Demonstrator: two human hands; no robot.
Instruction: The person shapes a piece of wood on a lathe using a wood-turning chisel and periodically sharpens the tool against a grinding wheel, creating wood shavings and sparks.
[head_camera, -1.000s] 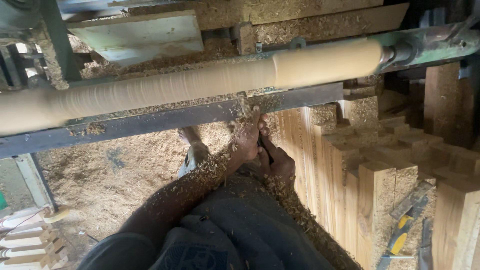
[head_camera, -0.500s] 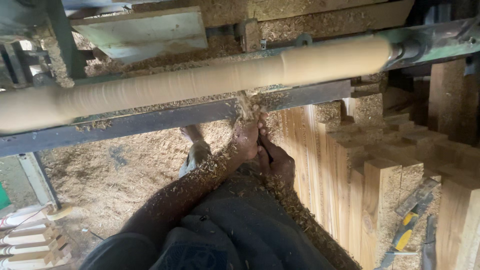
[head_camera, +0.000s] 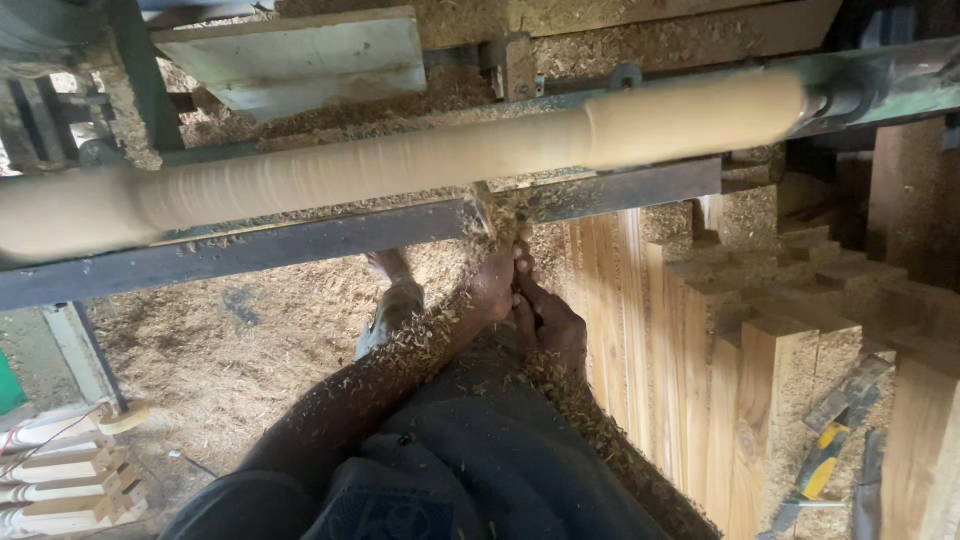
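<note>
A long pale wooden spindle (head_camera: 400, 165) lies across the lathe, thinner at its left and middle, thicker at its right end (head_camera: 700, 115). Below it runs the dark metal tool rest bar (head_camera: 250, 250). My left hand (head_camera: 495, 285) and my right hand (head_camera: 550, 320) are closed together on a turning chisel (head_camera: 487, 212). Its tip rests on the bar and touches the underside of the spindle. Wood shavings cover my left forearm (head_camera: 390, 370) and my dark trousers (head_camera: 500, 450).
A stack of square wooden blanks (head_camera: 760, 350) stands upright at the right. Turned pale pieces (head_camera: 60, 480) lie at the bottom left. A yellow-handled tool (head_camera: 825, 465) lies at the bottom right. Sawdust covers the floor (head_camera: 220, 350), where a foot in a sandal (head_camera: 390, 305) stands.
The view has shifted slightly. My hands stay on the chisel against the spindle, and shavings keep piling at the tip.
</note>
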